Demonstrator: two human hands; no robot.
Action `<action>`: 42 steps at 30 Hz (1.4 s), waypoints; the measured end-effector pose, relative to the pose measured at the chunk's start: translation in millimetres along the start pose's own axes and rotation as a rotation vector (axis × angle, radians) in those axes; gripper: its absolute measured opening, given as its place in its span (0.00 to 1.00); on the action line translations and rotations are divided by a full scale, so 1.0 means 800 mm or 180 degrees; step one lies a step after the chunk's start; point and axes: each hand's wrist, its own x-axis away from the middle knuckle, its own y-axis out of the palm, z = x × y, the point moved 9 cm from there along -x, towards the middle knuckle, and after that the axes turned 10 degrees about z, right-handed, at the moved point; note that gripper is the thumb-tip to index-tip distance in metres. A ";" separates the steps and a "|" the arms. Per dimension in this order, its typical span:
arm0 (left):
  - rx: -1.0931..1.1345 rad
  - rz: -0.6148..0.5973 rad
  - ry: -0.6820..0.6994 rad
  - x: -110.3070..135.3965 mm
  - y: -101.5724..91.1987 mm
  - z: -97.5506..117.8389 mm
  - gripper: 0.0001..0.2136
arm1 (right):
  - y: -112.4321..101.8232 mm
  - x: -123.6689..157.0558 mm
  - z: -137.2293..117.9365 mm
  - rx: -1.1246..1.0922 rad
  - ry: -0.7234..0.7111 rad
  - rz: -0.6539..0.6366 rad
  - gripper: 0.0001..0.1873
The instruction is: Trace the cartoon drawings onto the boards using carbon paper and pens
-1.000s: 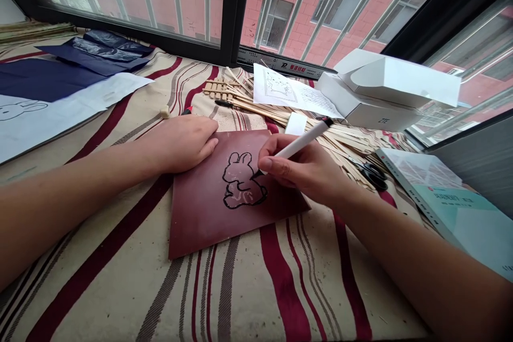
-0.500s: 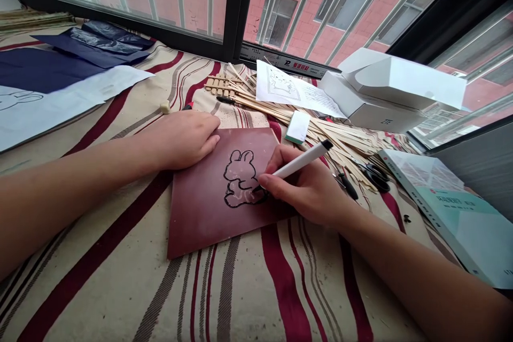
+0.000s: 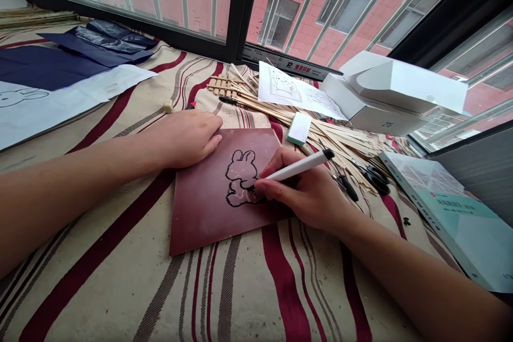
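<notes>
My right hand (image 3: 300, 189) is shut on a white marker pen (image 3: 298, 165), and its black tip touches the outline of a rabbit drawing (image 3: 241, 177). The rabbit is traced in thick black on a dark red board (image 3: 212, 214) lying on striped cloth. My left hand (image 3: 184, 139) rests flat and empty on the board's top edge, with its fingers together. Part of the board lies under my right hand and is hidden.
Bamboo sticks (image 3: 332, 141) lie beyond the board, with an eraser (image 3: 298, 128) on them. Scissors (image 3: 374, 179) are to the right. Also present are a printed sheet (image 3: 296, 88), a white ZTE box (image 3: 385, 91), a book (image 3: 444, 208), blue carbon paper (image 3: 68, 67), and barred windows.
My right hand has moved down and left along the rabbit outline, and the marker now leans lower. My left hand stays on the board, and the view has shifted slightly.
</notes>
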 end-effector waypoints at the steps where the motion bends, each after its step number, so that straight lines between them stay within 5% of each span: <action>1: 0.0002 0.0009 0.0006 0.000 0.000 0.000 0.20 | 0.000 0.000 0.000 -0.0001 -0.0002 -0.0001 0.13; 32: -0.0075 0.0015 0.0061 0.001 -0.003 0.003 0.18 | 0.003 0.004 -0.011 0.0061 -0.0259 -0.0420 0.11; 38: -0.0014 0.0060 0.0073 0.000 -0.002 0.002 0.17 | -0.015 0.002 0.006 -0.0202 0.0073 0.0126 0.17; 42: -0.0096 0.0056 0.0095 0.000 -0.001 0.000 0.16 | -0.012 0.002 0.002 -0.0149 -0.0038 0.0041 0.17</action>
